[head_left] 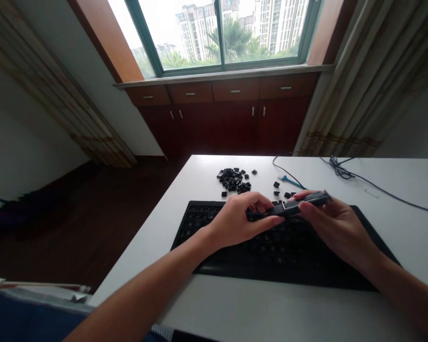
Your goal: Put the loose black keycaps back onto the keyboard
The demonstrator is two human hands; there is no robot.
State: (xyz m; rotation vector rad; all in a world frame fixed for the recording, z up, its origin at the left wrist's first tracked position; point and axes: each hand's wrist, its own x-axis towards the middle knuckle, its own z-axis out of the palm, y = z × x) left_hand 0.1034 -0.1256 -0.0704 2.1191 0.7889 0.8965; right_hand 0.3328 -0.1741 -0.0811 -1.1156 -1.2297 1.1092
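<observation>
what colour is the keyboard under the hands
Black; the keyboard shows best in the head view.

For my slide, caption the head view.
Left hand and right hand hold a dark object above a black keyboard, keycaps piled beyond.

1. No lettering can be read on the black keyboard (271, 249).
2. The loose keycaps (233, 180) are too small to show legible characters.
3. Nothing is readable on the held dark object (289, 207).

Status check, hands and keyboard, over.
Left hand and right hand gripping long dark piece above keyboard. Keyboard flat on white table, partly hidden by hands. Loose keycaps beyond its far edge.
</observation>
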